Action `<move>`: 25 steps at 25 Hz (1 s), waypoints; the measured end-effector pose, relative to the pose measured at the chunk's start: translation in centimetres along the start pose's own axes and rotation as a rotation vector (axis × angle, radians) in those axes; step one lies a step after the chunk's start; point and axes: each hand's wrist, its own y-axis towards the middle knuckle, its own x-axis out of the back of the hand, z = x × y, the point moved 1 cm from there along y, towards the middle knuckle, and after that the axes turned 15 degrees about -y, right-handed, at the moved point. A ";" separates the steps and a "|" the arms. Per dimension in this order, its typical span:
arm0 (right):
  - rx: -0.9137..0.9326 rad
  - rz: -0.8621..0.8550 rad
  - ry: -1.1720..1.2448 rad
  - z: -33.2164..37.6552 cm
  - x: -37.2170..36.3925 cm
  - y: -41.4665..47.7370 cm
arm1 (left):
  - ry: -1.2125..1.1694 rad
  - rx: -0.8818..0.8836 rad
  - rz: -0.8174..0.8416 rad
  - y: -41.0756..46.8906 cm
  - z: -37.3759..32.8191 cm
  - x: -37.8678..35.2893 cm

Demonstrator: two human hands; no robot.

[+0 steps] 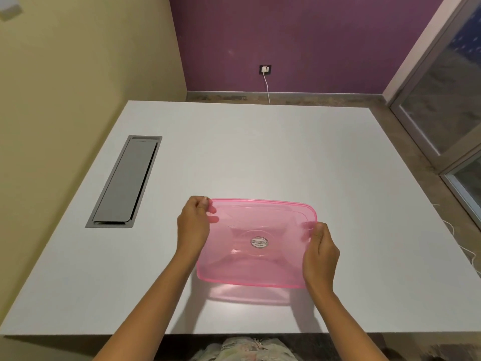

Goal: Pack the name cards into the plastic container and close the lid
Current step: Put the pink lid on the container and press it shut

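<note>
Presently we hold one pink see-through plastic container [256, 243] between both hands, above the near middle of a white table [286, 157]. Our left hand [194, 225] grips its left short side near the far corner, thumb on the outside and fingers curled over the rim, their tips showing through the plastic. Our right hand [321, 252] grips the right short side, fingers likewise wrapped over the edge and seen faintly through the wall. Both hands are closed on the container, neither spread flat. The container is tilted, its far rim higher in the view, and a pale pink shadow [250, 293] lies on the table just under its near edge, so it appears raised off the surface. An oval label [259, 242] sits at the centre of its bottom; the lettering is too small to read. We cannot tell whether a lid is fitted on it. Other items: a grey metal cable hatch [125, 182] set into the table well to the left; a wall socket [265, 69] with a white plug and a white cord [267, 87] on the purple wall beyond; a glass door [447, 105] at right.
</note>
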 end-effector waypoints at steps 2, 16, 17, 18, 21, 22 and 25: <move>-0.025 0.013 -0.048 -0.5 -0.5 0.3 | 0.019 0.005 0.010 0.2 0.8 -1.0; -0.016 0.134 -0.414 -1.3 -4.3 2.5 | 0.340 -0.012 0.007 2.8 5.3 -1.1; -0.008 0.148 -0.410 -1.4 -4.3 2.8 | 0.323 -0.007 0.011 2.9 5.6 -1.2; 0.004 0.161 -0.403 -1.4 -4.4 3.1 | 0.305 -0.011 0.007 3.0 5.7 -1.3; 0.053 0.191 -0.394 -1.5 -4.5 4.3 | 0.228 -0.009 -0.031 3.3 5.8 -1.9; 0.065 0.199 -0.385 -1.4 -4.7 4.6 | 0.194 -0.004 -0.041 3.3 5.8 -2.2; 0.041 0.240 -0.288 -1.1 -5.5 5.3 | 0.142 -0.007 -0.031 3.2 6.0 -2.7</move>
